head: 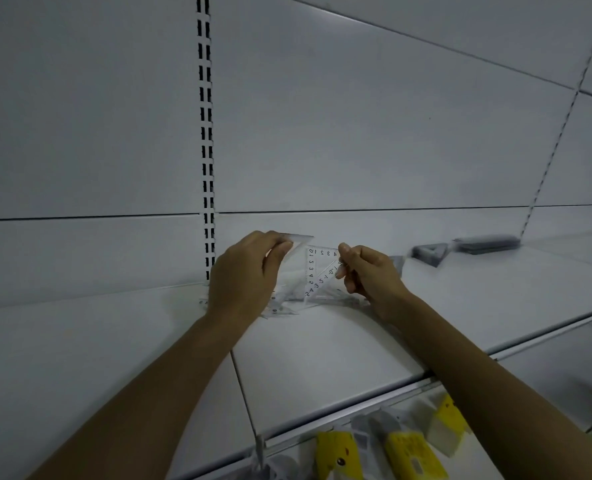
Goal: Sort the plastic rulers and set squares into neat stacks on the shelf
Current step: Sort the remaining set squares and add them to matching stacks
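Observation:
Both my hands are raised over a white shelf (322, 341). My left hand (242, 275) pinches a clear plastic piece (296, 241) by its edge, tilted up. My right hand (367, 271) grips a clear set square (320, 268) with printed numbers, held upright between the two hands. Under them, several more clear rulers and set squares lie in a loose pile (287, 299) on the shelf. Farther right on the shelf stand a stack of set squares (429, 254) and a stack of rulers (486, 243).
A slotted upright post (207, 133) runs down the white back panel just left of my hands. Below the shelf's front edge (356, 407) hang yellow and white packaged goods (412, 452). A seam (244, 386) divides the shelf boards.

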### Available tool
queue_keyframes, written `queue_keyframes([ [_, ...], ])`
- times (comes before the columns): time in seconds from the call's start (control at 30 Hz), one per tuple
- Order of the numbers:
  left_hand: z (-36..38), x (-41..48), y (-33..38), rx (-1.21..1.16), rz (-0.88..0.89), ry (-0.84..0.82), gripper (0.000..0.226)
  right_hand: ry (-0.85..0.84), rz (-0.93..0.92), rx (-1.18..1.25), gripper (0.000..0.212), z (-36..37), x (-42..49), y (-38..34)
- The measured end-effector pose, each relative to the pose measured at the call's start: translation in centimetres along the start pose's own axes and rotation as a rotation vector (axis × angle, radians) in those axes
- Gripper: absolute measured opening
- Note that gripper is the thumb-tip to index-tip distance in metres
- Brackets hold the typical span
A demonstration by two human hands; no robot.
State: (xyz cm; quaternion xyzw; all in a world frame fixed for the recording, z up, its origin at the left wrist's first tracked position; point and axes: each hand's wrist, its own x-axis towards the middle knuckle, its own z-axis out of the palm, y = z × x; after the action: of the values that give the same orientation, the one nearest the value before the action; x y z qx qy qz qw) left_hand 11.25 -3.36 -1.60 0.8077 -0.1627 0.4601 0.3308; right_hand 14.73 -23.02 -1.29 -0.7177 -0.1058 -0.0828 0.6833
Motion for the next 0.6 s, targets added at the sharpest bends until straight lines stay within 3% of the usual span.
queue_keyframes([
  [0.13,-0.1,0.2,0.6,0.039,0.02,0.079,0.039,0.029,0.031,0.055,0.028,-0.2,-0.3,-0.4],
  [0.3,-0.1,-0.1,2.1,-0.048,0.045,0.026,0.033,-0.02,0.058,0.279,0.016,-1.6,-0.4,-1.3],
  [0.4,0.8,0.2,3.1,0.007,0.133,-0.028,0.04,-0.035,0.021,0.258,0.02,-3.5,0.1,-1.7],
  [0.53,3.3,1.8,4.8,0.191,0.184,-0.085,0.031,0.007,0.018,0.338,0.03,-7.1,1.8,-2.5],
  [0.6,5.2,2.8,5.7,0.227,0.12,-0.143,0.03,0.039,-0.086,0.181,0.025,-9.3,2.7,-2.5],
])
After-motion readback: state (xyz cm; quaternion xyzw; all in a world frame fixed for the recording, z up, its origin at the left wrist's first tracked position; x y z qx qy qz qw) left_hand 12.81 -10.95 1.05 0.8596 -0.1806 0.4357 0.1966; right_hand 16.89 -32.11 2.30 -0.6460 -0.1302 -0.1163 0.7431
